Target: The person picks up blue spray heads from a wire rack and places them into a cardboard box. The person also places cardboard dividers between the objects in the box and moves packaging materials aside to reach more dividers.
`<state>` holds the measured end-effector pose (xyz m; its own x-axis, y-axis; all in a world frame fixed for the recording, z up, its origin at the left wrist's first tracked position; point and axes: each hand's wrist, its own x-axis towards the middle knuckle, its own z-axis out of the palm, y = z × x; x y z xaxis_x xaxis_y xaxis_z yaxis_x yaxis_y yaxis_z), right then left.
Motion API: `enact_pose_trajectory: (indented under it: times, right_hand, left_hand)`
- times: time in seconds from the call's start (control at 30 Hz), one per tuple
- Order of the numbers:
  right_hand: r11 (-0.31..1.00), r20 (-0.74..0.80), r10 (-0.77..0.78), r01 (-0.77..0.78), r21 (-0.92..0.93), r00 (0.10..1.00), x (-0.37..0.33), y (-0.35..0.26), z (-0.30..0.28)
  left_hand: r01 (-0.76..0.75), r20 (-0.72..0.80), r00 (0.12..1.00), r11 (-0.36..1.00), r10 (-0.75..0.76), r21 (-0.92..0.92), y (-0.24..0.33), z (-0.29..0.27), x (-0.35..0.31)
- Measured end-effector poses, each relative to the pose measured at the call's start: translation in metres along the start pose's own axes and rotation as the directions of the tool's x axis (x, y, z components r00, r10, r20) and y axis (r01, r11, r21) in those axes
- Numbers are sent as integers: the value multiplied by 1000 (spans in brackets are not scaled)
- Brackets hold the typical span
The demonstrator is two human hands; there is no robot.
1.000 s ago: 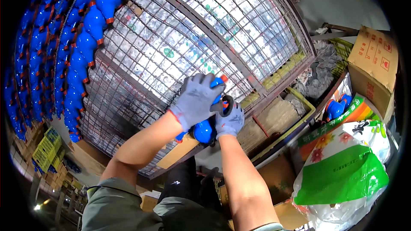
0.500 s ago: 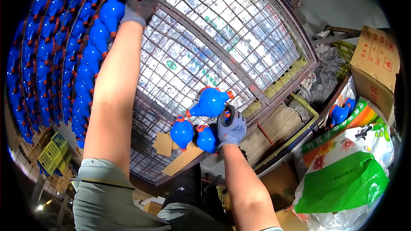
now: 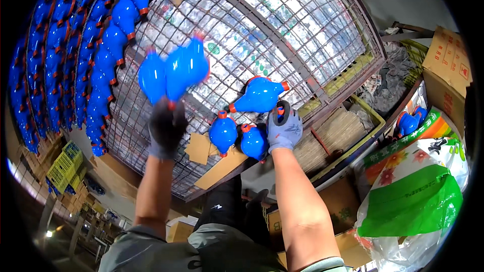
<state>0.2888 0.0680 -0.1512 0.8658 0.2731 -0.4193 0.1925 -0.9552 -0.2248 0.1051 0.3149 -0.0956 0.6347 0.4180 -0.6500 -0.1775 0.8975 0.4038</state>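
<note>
My left hand (image 3: 168, 128), in a dark grey glove, is closed on the lower ends of two blue bulb-shaped fittings with red ends, the left fitting (image 3: 152, 76) and the right fitting (image 3: 185, 70). Both are raised over the wire-mesh surface (image 3: 222, 75) and smeared by motion. My right hand (image 3: 285, 130), also gloved, has thumb and finger curled together; a bit of blue and red shows between them. Beside it on the mesh lie a larger blue fitting (image 3: 258, 94) and two smaller ones, the left one (image 3: 222, 133) and the right one (image 3: 253, 142).
Dense rows of blue fittings (image 3: 108, 60) are stacked at the left. Cardboard pieces (image 3: 199, 148) lie on the near mesh. To the right are a yellow-rimmed crate (image 3: 370, 131), grey rags (image 3: 388, 83), a cardboard box (image 3: 446, 63) and a green-and-white plastic bag (image 3: 411, 201).
My left hand has come back from the stacked rows toward me, carrying two blue fittings off the row's far end. My right hand stays beside the loose fittings. The whole view has shifted slightly.
</note>
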Motion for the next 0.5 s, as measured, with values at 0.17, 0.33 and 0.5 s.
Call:
enact_pose_trajectory:
  times: [0.17, 0.33, 0.5]
  right_hand:
    - [1000, 27, -2, 2, -1, 1000, 2, -6, -1]
    - [1000, -23, -23, 23, -7, 999, -1, -5, -2]
    - [1000, -52, -21, 20, -18, 998, 1, 6, 3]
  left_hand:
    - [17, -199, 978, 979, -59, -203, -65, -121, -141]
    - [247, -410, 871, 963, -270, -108, -79, -161, -156]
    - [565, -428, 675, 47, -601, 824, 42, -140, -104]
